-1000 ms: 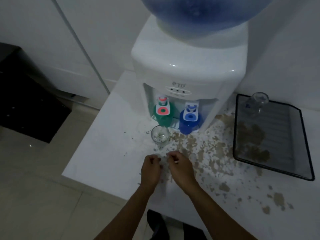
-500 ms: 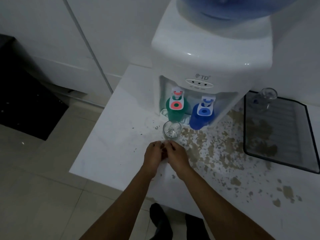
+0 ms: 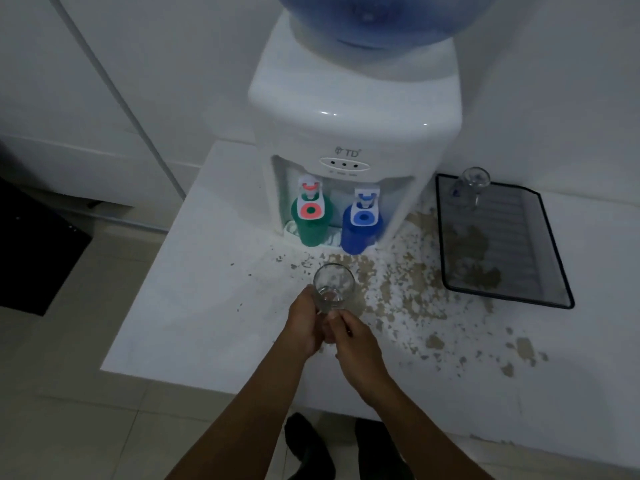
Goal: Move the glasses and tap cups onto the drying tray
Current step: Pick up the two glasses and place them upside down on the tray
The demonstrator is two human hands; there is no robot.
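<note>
Below the water dispenser (image 3: 353,140), near the front edge of the worn white counter (image 3: 194,271), the two hands meet at the foot of a clear glass (image 3: 333,287). The left hand (image 3: 304,323) curls against the glass's lower side, and the right hand (image 3: 356,341) presses in beside it, fingers touching the left. Whether either hand truly grips the glass, or whether it rests on the counter, cannot be told; the base is hidden behind the fingers.

Two glasses show in all: this one in front of the dispenser, and a second glass (image 3: 471,187) at the far corner of the black drying tray (image 3: 554,258), to the dispenser's right. Its shape is hard to make out against the wall.

Two cups stand under the dispenser's taps: a green cup (image 3: 310,228) on the left and a blue cup (image 3: 360,233) on the right, each partly covered by its tap lever. The blue bottle (image 3: 377,19) on top is cut off by the frame.
</note>
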